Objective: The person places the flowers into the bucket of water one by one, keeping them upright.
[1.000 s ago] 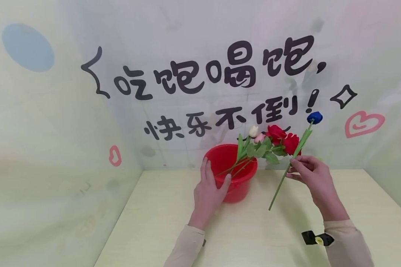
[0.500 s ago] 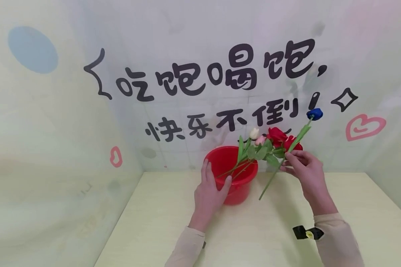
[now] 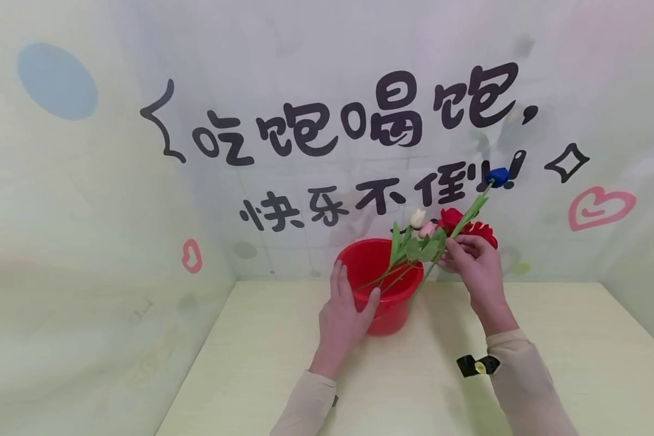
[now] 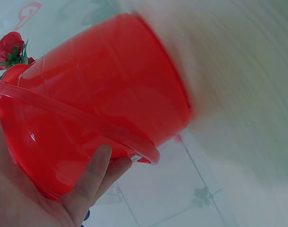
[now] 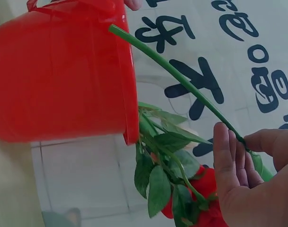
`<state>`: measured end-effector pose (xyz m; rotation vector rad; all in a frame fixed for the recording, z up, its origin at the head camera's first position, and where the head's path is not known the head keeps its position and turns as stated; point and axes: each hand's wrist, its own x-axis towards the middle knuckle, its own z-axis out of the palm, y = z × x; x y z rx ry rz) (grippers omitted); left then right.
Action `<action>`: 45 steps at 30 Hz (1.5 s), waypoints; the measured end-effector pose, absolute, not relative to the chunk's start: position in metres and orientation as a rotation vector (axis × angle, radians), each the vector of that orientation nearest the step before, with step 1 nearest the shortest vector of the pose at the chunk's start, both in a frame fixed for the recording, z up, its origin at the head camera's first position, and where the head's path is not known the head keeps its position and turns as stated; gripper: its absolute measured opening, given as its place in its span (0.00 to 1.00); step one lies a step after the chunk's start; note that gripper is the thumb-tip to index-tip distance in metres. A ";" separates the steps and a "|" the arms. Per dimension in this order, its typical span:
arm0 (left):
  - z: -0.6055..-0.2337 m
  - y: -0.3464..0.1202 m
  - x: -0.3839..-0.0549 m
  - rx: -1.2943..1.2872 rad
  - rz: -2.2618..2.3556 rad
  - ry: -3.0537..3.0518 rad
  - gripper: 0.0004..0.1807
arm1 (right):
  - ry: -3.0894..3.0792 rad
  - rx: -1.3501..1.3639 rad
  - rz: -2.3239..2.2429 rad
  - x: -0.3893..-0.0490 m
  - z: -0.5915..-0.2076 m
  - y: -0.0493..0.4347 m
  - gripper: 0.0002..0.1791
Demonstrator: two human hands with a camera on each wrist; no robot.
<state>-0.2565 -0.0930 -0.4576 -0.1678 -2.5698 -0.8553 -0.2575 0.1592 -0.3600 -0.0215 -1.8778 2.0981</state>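
My left hand [image 3: 343, 318] lies against the near left side of a red bucket [image 3: 389, 320], fingers extended along the rim and thumb across its front. The left wrist view shows straight fingers [image 4: 94, 177] on the bucket's wall, under its handle [image 4: 87, 116]. Pinched by its green stem [image 5: 182, 80] between thumb and fingers of my right hand [image 3: 476, 272] is a blue tulip [image 3: 498, 177], tilted with its head up to the right. The stem's lower end overlaps the bucket's right rim. In the bucket lean a white tulip [image 3: 417, 218], a pink tulip [image 3: 427, 229] and red roses [image 3: 481, 233].
The bucket stands on a pale wood table [image 3: 283, 339] near its back edge. Behind it hangs a pale backdrop [image 3: 305, 54] with large black lettering, and side sheets close off left and right. A black strap piece [image 3: 476, 366] sticks out at my right sleeve.
My right hand has moved left with the blue tulip, bringing its stem from beside the bucket to the right rim. My left hand stays on the bucket.
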 end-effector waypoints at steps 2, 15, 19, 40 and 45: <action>-0.459 -0.093 -0.256 -0.170 -0.855 -2.577 0.55 | -1.864 -0.034 2.097 -0.262 -0.362 0.155 0.17; -0.460 -0.093 -0.259 -0.171 -0.845 -2.560 0.55 | -1.768 -0.151 2.156 -0.281 -0.354 0.137 0.12; -0.458 -0.094 -0.259 -0.179 -0.838 -2.556 0.55 | -1.732 -0.151 2.167 -0.286 -0.355 0.132 0.11; -0.458 -0.093 -0.259 -0.189 -0.818 -2.559 0.55 | -1.899 -0.116 2.180 -0.287 -0.380 0.100 0.20; -0.458 -0.093 -0.259 -0.181 -0.821 -2.563 0.55 | -1.922 -0.117 2.205 -0.290 -0.382 0.099 0.21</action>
